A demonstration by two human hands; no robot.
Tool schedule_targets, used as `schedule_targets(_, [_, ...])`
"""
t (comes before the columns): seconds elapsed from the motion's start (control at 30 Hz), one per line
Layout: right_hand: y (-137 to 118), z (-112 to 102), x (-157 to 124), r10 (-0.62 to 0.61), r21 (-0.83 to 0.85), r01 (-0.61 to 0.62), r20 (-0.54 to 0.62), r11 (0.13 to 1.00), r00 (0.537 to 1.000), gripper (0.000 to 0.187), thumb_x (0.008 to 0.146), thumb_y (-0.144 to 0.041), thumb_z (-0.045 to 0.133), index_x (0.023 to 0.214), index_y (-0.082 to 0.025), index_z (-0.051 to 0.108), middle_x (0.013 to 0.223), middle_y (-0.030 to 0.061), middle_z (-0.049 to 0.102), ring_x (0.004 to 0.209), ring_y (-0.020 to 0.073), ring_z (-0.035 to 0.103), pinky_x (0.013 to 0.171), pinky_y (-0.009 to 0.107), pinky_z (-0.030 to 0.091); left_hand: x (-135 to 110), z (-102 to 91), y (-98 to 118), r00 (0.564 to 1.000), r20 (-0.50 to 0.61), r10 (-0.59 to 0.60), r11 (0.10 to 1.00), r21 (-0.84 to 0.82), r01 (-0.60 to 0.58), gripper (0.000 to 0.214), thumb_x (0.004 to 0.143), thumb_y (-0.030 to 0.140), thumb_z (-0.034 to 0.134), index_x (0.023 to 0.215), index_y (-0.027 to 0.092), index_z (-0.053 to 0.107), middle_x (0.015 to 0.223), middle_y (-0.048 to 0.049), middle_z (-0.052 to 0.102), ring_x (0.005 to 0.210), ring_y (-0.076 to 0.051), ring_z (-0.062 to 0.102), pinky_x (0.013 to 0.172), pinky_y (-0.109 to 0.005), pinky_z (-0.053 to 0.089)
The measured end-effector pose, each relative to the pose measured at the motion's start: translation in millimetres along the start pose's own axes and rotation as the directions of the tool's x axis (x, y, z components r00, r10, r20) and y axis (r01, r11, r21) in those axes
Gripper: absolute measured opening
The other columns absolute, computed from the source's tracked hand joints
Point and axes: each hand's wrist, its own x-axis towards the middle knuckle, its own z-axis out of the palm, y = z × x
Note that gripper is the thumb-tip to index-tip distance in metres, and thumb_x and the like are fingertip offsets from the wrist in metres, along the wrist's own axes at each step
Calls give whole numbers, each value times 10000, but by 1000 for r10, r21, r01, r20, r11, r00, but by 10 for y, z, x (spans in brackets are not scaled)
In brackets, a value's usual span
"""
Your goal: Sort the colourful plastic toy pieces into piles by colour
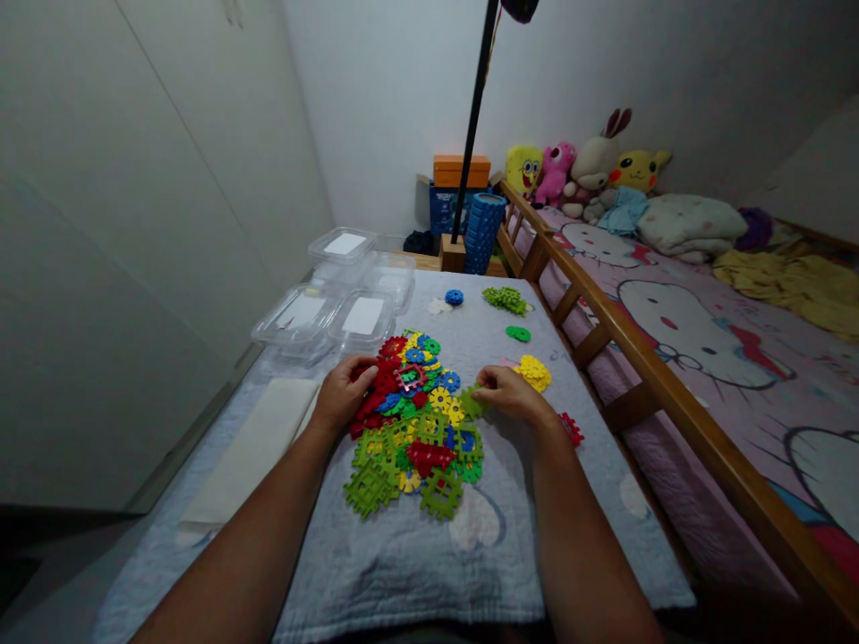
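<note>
In the head view, the right hand [508, 392] pinched a green piece [472, 402] between thumb and fingers at the right edge of the mixed pile [439, 399]. The left hand [344, 390], fingers curled, was at the red pieces [384, 382]; whether it gripped any could not be told. The pile lay on a pale blue cloth [409, 572], near clear plastic boxes [362, 317].

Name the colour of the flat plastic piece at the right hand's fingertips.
The flat plastic piece is yellowish green; the head view shows it best.
</note>
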Motion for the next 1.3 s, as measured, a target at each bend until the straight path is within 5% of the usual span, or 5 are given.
schedule_targets(0.2, [-163,-561,263,47,181,-12,-185,983,982,167,657,-322,680,702,-186,594,630,-35,584,581,119,518,560,238,400,-8,2,-9,1000,14,-3,1000,8,3,426,816,522,606,1037,175,717,1024,-85,749,961,-269,685,909,-407,523])
schedule_targets(0.37, [1,-868,821,203,224,-96,-520,970,830,132,647,-198,687,647,-183,555,544,-54,530,501,102,498,476,209,365,-1,13,-51,1000,9,25,1000,-1,-25,397,834,515,606,1025,184,715,1076,-88,742,1001,-270,682,947,-413,513])
schedule_targets(0.83, [328,-681,1805,468,317,-345,-546,883,695,147,742,-20,654,750,-155,597,617,-2,604,585,137,609,544,234,514,-12,2,-53,1000,1,8,1000,-7,-8,397,829,510,622,1034,184,717,1070,-82,738,1013,-273,675,967,-426,501])
schedule_targets(1.07, [376,-465,1663,21,-470,-253,-445,846,895,291,838,-74,523,997,-146,755,1130,145,689,1100,248,616,974,339,467,-6,5,-84,1000,4,13,1000,-14,-13,395,835,509,619,1037,183,716,1075,-87,739,1010,-274,677,949,-424,510])
schedule_targets(1.3, [302,-284,1565,53,-681,-244,-289,690,956,334,917,-228,491,1156,-169,718,1307,169,613,1186,309,544,939,361,456,-13,7,-88,1000,5,22,1000,-13,-22,393,840,506,620,1044,186,720,1104,-88,741,1026,-272,680,933,-410,518])
